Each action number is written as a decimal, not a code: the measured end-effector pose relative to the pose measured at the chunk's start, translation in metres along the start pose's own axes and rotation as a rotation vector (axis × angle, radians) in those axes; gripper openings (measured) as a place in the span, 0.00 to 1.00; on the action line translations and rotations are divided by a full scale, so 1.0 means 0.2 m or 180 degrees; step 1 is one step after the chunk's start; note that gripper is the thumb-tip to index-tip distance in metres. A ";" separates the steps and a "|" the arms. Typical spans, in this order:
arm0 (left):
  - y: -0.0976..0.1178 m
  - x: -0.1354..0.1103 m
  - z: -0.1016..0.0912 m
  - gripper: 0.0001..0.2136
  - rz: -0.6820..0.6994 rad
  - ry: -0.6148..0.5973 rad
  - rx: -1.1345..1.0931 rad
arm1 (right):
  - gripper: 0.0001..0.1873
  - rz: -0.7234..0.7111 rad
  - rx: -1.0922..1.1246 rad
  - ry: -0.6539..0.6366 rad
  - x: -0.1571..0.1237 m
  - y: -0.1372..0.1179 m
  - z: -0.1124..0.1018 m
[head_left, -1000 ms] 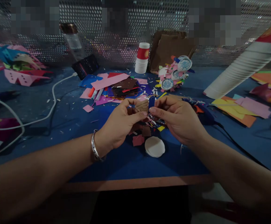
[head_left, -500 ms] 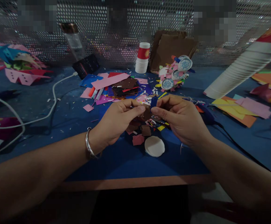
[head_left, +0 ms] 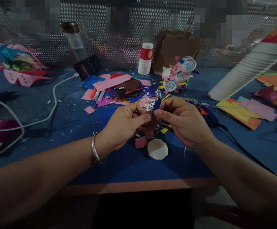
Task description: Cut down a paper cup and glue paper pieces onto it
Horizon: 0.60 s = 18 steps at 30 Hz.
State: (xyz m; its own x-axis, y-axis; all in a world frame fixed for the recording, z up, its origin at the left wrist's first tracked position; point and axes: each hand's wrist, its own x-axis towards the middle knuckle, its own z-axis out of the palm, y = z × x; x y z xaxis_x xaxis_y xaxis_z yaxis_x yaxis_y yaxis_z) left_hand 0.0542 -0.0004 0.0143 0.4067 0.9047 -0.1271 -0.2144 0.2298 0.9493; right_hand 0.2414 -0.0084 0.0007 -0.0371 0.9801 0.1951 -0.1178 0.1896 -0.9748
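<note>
My left hand (head_left: 123, 127) and my right hand (head_left: 180, 121) meet above the middle of the blue table (head_left: 119, 165), fingertips almost touching. The right hand pinches a small blue paper strip (head_left: 156, 104) between thumb and forefinger. The left hand's fingers are closed in a pinch on a small brown paper piece (head_left: 150, 123), mostly hidden behind the fingers. A silver bangle (head_left: 95, 152) circles my left wrist. Just below the hands lie a white paper disc (head_left: 157, 149), a pink scrap (head_left: 141, 142) and other small scraps.
A heap of coloured paper sheets (head_left: 119, 87) lies behind the hands, with a stack of red-and-white cups (head_left: 145, 58), round paper craft pieces (head_left: 178, 74) and brown cardboard (head_left: 176, 47). A long cup stack (head_left: 248, 68) leans at right. White cable (head_left: 53, 105) runs left. Perforated screen behind.
The hands have stayed together over the same spot. The brown piece has sunk lower and is now mostly hidden by the left fingers; the blue strip stays pinched in the right hand.
</note>
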 end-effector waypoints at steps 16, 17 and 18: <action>-0.03 -0.01 0.00 0.14 0.0007 -0.0249 -0.0133 | 0.25 0.0002 -0.0095 0.0009 -0.01 0.00 0.02; -0.03 -0.01 0.00 0.14 0.0028 -0.0266 -0.0112 | 0.25 0.0033 -0.0089 -0.0005 -0.01 0.00 0.02; -0.03 0.00 0.00 0.14 0.0051 -0.0283 -0.0090 | 0.25 0.0062 -0.0082 -0.0022 -0.01 0.00 0.02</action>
State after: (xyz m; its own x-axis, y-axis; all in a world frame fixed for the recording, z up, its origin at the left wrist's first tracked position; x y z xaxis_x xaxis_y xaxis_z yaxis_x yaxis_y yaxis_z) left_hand 0.0555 -0.0027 0.0096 0.4800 0.8732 -0.0848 -0.2460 0.2268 0.9424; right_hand 0.2383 -0.0115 0.0011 -0.0459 0.9832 0.1768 -0.0915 0.1721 -0.9808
